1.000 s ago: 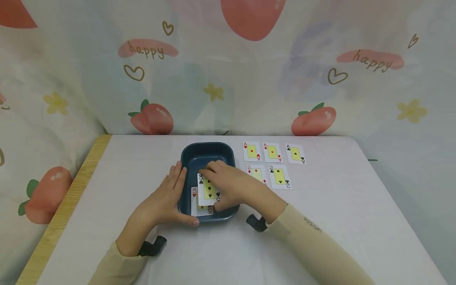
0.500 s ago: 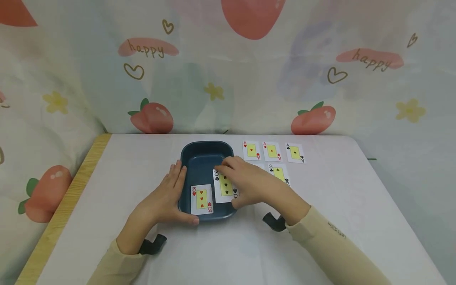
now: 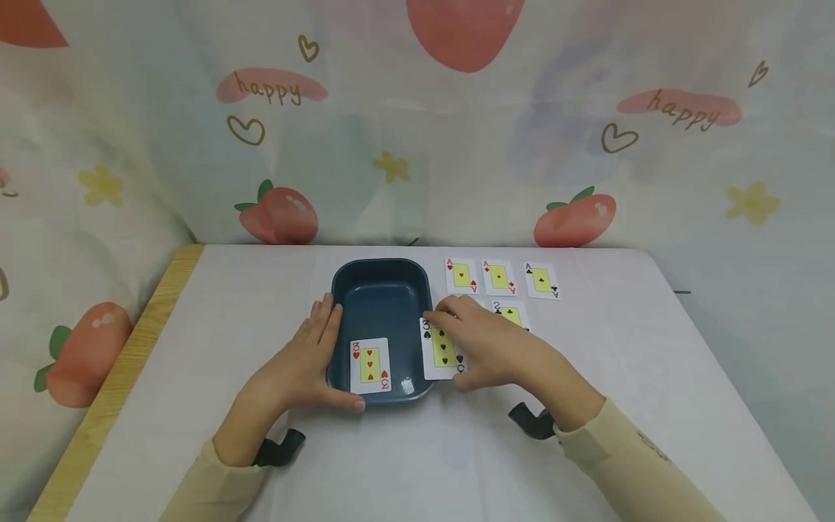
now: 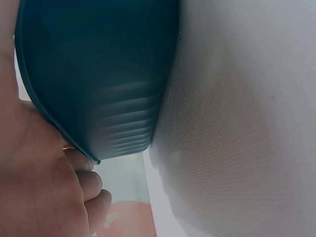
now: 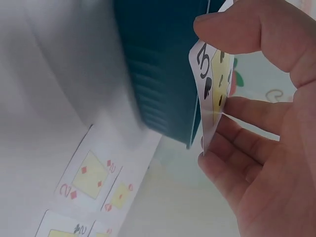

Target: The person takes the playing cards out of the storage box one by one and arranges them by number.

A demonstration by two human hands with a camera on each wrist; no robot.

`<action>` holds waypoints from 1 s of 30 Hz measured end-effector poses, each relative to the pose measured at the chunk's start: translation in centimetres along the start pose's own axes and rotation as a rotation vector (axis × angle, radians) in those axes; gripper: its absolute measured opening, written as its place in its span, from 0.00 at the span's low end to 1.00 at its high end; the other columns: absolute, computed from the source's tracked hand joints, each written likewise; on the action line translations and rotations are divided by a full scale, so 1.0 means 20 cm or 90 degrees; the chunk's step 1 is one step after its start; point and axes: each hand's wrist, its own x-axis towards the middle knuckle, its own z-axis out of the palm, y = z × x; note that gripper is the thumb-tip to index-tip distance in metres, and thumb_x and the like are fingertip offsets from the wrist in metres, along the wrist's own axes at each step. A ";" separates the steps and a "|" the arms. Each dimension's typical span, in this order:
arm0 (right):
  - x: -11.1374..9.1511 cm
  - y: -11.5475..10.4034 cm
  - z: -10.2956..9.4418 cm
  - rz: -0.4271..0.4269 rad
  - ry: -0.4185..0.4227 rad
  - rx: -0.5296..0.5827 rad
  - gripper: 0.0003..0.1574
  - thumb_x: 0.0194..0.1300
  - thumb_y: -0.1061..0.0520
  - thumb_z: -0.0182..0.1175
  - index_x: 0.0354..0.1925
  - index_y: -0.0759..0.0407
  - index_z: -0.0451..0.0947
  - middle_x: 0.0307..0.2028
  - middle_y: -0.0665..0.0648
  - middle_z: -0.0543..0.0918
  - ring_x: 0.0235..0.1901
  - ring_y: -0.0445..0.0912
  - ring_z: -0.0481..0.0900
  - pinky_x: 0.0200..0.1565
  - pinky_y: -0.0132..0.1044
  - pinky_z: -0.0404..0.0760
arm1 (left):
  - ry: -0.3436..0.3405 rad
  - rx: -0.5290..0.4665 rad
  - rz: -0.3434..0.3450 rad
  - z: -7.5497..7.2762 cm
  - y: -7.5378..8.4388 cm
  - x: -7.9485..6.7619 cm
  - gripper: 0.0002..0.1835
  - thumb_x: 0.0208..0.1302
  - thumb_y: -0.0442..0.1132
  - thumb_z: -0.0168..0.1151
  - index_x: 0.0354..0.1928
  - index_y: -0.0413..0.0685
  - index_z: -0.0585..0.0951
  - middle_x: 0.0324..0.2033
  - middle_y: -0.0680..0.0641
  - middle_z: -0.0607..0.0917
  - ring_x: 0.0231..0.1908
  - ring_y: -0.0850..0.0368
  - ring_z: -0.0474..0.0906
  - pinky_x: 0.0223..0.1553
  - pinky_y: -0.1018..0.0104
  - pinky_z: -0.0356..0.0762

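Observation:
My left hand rests along the left rim of a dark blue tray, fingers straight and thumb at its front edge. In the left wrist view the hand lies against the rim of the tray. Inside the tray, near the front, a three of hearts lies face up. My right hand pinches a three of spades above the tray's right rim. The right wrist view shows that card held between thumb and fingertips, slightly bent.
To the tray's right lie an ace of hearts, an ace of diamonds, an ace of clubs and a partly covered two of clubs. A two of diamonds shows in the right wrist view. A patterned cloth hangs behind.
The right hand has lifted the three of spades off the three of hearts and carried it rightward to the tray's right rim. The left hand has stayed in place.

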 end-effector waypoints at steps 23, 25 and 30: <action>-0.20 0.12 0.14 0.067 -0.004 0.032 0.57 0.41 0.48 0.78 0.70 0.52 0.68 0.57 0.49 0.72 0.49 0.40 0.67 0.44 0.31 0.80 | 0.003 0.007 -0.002 0.01 -0.01 0.00 0.83 0.28 0.76 0.76 0.79 0.41 0.42 0.79 0.41 0.35 0.78 0.41 0.33 0.75 0.43 0.45; -0.21 0.13 0.16 0.070 -0.010 0.029 0.57 0.41 0.48 0.78 0.70 0.51 0.68 0.58 0.49 0.72 0.49 0.40 0.67 0.45 0.31 0.80 | 0.004 0.007 -0.004 0.01 -0.01 0.01 0.83 0.28 0.76 0.76 0.79 0.41 0.42 0.79 0.41 0.35 0.78 0.41 0.33 0.75 0.43 0.45; -0.23 0.14 0.20 0.076 -0.028 0.043 0.57 0.42 0.50 0.79 0.70 0.51 0.69 0.58 0.49 0.71 0.49 0.41 0.68 0.46 0.33 0.81 | -0.002 0.003 -0.007 0.01 -0.01 0.00 0.83 0.28 0.76 0.76 0.79 0.41 0.41 0.79 0.41 0.35 0.78 0.41 0.32 0.75 0.43 0.45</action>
